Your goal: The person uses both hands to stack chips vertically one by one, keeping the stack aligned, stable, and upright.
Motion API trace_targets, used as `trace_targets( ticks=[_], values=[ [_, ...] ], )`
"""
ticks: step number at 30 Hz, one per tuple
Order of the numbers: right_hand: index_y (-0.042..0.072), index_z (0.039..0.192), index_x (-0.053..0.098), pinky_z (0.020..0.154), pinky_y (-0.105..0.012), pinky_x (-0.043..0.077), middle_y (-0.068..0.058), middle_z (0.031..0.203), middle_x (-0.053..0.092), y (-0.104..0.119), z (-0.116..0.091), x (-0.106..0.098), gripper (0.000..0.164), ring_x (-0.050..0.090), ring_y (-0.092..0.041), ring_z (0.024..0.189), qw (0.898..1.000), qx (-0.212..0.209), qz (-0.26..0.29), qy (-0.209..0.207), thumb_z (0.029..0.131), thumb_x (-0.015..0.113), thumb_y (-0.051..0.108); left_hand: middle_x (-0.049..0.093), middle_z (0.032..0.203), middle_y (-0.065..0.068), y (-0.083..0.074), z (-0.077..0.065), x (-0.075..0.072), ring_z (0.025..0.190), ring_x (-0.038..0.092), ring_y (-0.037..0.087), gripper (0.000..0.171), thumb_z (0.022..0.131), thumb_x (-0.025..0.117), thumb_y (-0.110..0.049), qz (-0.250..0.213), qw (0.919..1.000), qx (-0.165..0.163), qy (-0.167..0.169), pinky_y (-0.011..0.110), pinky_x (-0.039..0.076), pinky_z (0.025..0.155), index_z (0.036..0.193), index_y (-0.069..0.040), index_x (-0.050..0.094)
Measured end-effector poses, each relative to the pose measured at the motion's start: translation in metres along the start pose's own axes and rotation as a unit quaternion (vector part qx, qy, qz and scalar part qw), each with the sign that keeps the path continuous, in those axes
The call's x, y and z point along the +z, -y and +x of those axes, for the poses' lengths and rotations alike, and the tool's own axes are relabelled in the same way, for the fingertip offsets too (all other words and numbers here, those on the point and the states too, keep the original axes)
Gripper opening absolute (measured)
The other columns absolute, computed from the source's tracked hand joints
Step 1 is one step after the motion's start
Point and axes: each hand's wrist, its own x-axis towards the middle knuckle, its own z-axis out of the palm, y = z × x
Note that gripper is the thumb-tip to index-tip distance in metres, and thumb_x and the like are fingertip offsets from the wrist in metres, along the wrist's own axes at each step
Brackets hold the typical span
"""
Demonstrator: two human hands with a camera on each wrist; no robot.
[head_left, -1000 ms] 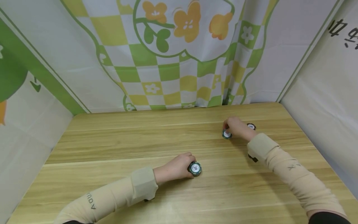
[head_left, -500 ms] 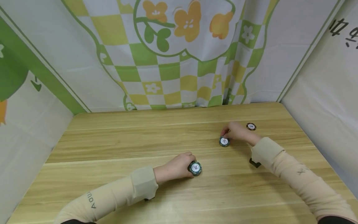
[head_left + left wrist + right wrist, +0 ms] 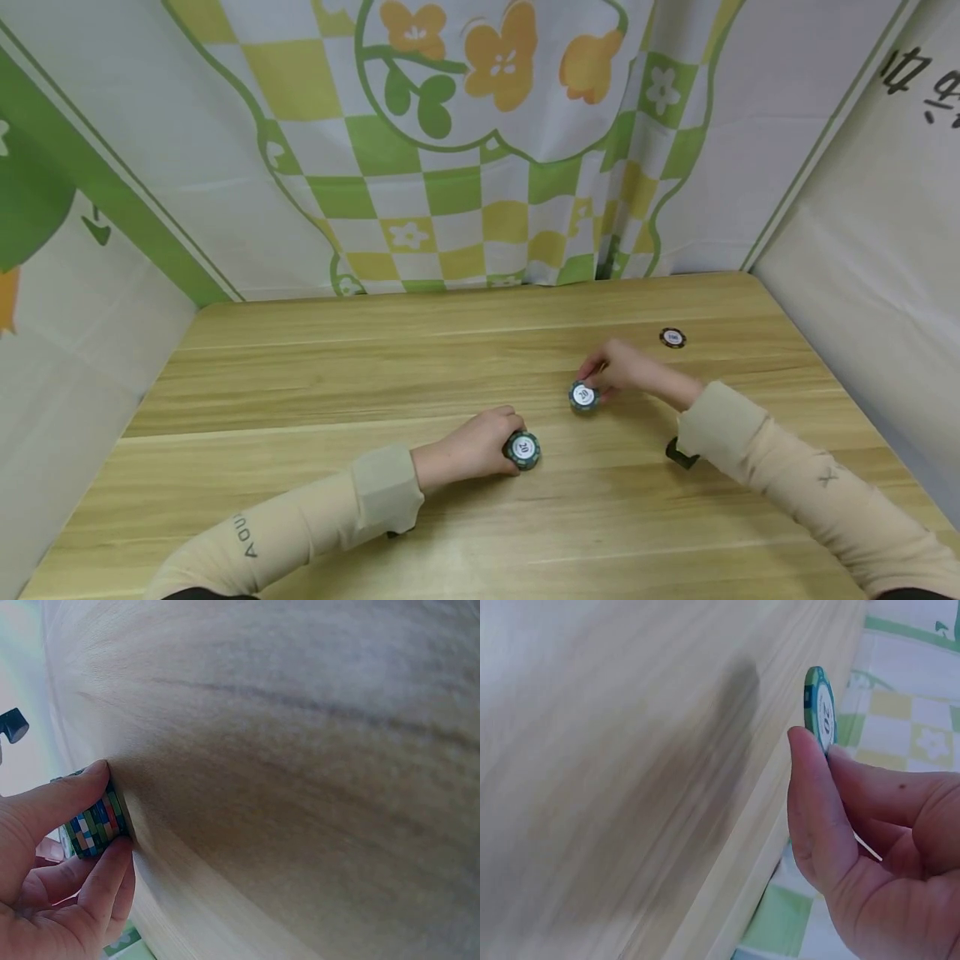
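Observation:
My left hand (image 3: 477,443) grips the sides of a stack of poker chips (image 3: 522,451) on the table, thumb on the near side and fingers on the far side. The top chip is green and reads 20. In the left wrist view the stack's edge (image 3: 97,825) shows layers of green, blue, white and red. Up and to the right of the stack, my right hand (image 3: 626,367) pinches one green poker chip (image 3: 583,397), also marked 20, between thumb and fingers. The right wrist view has this chip (image 3: 820,709) raised off the wood, with a shadow beneath.
A dark poker chip (image 3: 672,337) with a white centre lies flat at the back right of the wooden table (image 3: 315,375). A checked, flower-printed curtain (image 3: 480,200) hangs along the back edge. White cloth walls (image 3: 870,250) close in both sides.
The right hand has moved toward me and to the left with the green chip, closer to the stack. The dark chip now shows fully. The left hand and its stack stay put.

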Motion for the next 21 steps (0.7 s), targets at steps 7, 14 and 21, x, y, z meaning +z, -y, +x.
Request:
trace_targets(
  ticks=[7, 14, 21],
  values=[
    [-0.013, 0.1, 0.059, 0.066, -0.039, 0.054, -0.015, 0.085, 0.06, 0.01, -0.009, 0.011, 0.018, 0.06, -0.015, 0.063, 0.998, 0.012, 0.066, 0.016, 0.085, 0.056, -0.006, 0.055, 0.091, 0.003, -0.001, 0.0, -0.001, 0.084, 0.054, 0.013, 0.037, 0.065, 0.08, -0.015, -0.001, 1.0, -0.005, 0.004, 0.022, 0.046, 0.076, 0.094, -0.003, 0.06],
    [-0.014, 0.103, 0.056, 0.068, -0.036, 0.054, -0.015, 0.088, 0.058, 0.021, -0.016, 0.023, 0.019, 0.059, -0.012, 0.067, 0.993, 0.015, 0.114, 0.04, 0.085, 0.055, -0.006, 0.055, 0.09, 0.003, -0.001, 0.0, -0.002, 0.083, 0.054, 0.014, 0.037, 0.065, 0.08, -0.015, 0.004, 1.0, 0.001, 0.001, 0.022, 0.046, 0.076, 0.093, -0.003, 0.06],
    [-0.015, 0.104, 0.054, 0.069, -0.034, 0.054, -0.014, 0.088, 0.057, 0.024, -0.019, 0.035, 0.02, 0.06, -0.014, 0.07, 0.987, 0.009, 0.147, 0.069, 0.086, 0.053, -0.005, 0.054, 0.089, 0.002, 0.0, 0.0, -0.002, 0.081, 0.053, 0.013, 0.037, 0.064, 0.081, -0.014, -0.003, 1.0, 0.006, -0.002, 0.022, 0.046, 0.074, 0.092, -0.003, 0.06]
  ],
)
